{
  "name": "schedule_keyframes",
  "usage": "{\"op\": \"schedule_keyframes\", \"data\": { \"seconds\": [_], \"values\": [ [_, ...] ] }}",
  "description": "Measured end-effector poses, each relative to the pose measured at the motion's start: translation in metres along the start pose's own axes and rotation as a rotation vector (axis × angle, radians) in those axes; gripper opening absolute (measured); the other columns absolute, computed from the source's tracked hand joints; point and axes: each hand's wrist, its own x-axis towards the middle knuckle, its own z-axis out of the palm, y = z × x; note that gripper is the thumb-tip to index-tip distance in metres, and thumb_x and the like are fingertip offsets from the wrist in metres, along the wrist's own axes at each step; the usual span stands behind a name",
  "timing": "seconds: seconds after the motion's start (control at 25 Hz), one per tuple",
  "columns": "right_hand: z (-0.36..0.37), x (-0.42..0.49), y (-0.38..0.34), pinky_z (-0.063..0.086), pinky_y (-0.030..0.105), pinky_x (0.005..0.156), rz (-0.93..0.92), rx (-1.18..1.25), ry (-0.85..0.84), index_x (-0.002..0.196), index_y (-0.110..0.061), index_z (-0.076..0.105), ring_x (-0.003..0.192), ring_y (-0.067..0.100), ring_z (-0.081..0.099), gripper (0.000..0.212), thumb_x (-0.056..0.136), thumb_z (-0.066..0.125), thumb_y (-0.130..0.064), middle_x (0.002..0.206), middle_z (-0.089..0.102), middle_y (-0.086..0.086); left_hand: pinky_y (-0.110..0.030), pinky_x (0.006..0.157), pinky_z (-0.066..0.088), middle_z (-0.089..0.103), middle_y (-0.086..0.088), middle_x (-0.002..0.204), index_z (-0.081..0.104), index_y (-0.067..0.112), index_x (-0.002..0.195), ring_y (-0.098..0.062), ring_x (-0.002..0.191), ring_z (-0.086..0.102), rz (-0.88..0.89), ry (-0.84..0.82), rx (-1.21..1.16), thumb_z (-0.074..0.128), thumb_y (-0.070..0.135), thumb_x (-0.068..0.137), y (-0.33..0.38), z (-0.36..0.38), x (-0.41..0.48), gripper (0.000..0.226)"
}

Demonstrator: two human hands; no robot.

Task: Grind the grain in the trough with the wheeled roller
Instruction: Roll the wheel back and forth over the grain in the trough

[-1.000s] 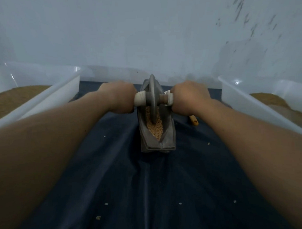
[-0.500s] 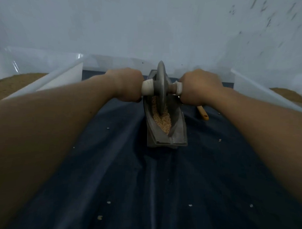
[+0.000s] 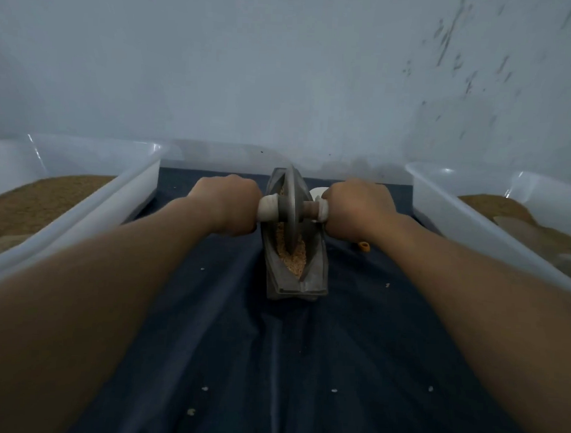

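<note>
- Dark cloth (image 3: 272,361) on the surface could let the trough (image 3: 314,272) slide.
- Left grip (image 3: 228,203) and right grip (image 3: 359,207) clench the handles of the wheeled roller (image 3: 290,213); uneven pressure could spill grain (image 3: 295,258).

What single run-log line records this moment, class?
stage: grinding | left hand: grips roller | right hand: grips roller | roller: upright in trough | grain: in trough

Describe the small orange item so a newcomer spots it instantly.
Start at the dark cloth between the two white tubs. Find the grey trough at its middle; just right of it, below the right hand, lies the orange piece, the only bright-coloured thing there.
</note>
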Motion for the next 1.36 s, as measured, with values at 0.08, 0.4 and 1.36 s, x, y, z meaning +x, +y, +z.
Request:
{"op": "schedule_keyframes", "data": {
  "seconds": [0.08, 0.4, 1.36],
  "values": [
    [-0.001, -0.003, -0.001, 0.037, 0.026, 0.049, -0.011, 0.0, -0.021, 0.065, -0.031, 0.051, 0.057, 0.015, 0.054, 0.015, 0.076, 0.061, -0.037, 0.064, 0.056, -0.008, -0.033, 0.059, 0.045, 0.061, 0.006, 0.08, 0.06, 0.031, 0.088, -0.019, 0.07, 0.06, 0.007, -0.018, -0.003, 0.068, 0.039, 0.075, 0.0, -0.002, -0.003, 0.017],
    [0.009, 0.032, 0.007, 0.036, 0.024, 0.049, -0.021, -0.001, -0.002, 0.08, -0.031, 0.064, 0.06, 0.016, 0.055, 0.008, 0.079, 0.064, -0.039, 0.07, 0.059, -0.004, -0.032, 0.059, 0.044, 0.057, 0.006, 0.075, 0.061, 0.028, 0.089, -0.02, 0.069, 0.058, 0.069, -0.029, -0.016, 0.072, 0.043, 0.075, -0.014, 0.01, 0.039, 0.023],
    [0.007, 0.036, 0.013, 0.041, 0.027, 0.05, -0.097, 0.096, -0.157, 0.072, -0.028, 0.059, 0.062, 0.016, 0.058, 0.013, 0.081, 0.066, -0.035, 0.07, 0.061, -0.003, -0.028, 0.062, 0.042, 0.05, 0.008, 0.066, 0.051, 0.025, 0.071, -0.009, 0.056, 0.049, 0.11, -0.135, -0.069, 0.076, 0.03, 0.074, -0.011, 0.004, 0.048, 0.027]
  ]
}}
